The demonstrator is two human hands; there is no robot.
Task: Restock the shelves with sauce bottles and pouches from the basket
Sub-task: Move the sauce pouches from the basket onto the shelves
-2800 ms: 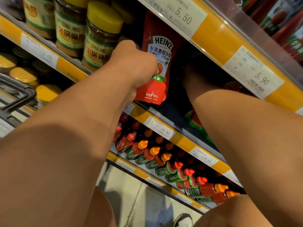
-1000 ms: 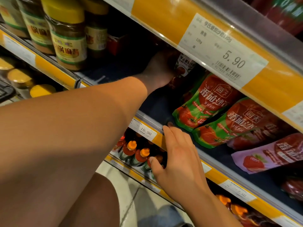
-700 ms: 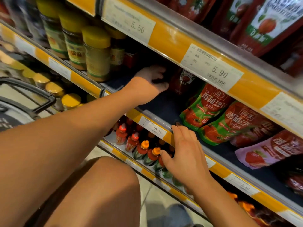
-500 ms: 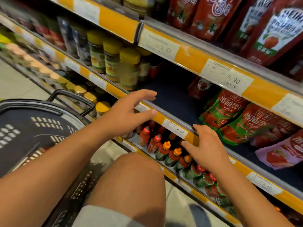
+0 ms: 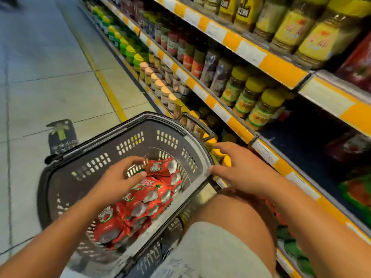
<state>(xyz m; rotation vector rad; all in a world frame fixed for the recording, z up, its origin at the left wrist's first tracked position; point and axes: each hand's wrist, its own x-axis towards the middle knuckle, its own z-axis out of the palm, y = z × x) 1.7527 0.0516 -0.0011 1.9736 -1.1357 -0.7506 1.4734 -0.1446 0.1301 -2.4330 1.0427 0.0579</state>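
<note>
Below, the left hand (image 5: pixel 120 178) hangs loosely spread, empty, over red foil sauce pouches (image 5: pixel 140 205) inside the dark plastic basket (image 5: pixel 104 141); the right hand (image 5: pixel 239 167) rests, fingers straight, on its rim beside the yellow-edged shelf (image 5: pixel 239 127).

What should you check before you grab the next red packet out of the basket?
1. Packets left to take: ok. Red pouches are heaped in the basket.
2. Left hand free to pick: ok. It is over the heap with fingers apart and no grip on anything yet.
3. Which pouch it touches: cannot tell; the picture is blurred there.
4. Basket steady: ok. The right hand rests at the basket's rim.
5. Room on the shelf: ok. The dark shelf floor right of the yellow-lidded jars is bare.
</note>
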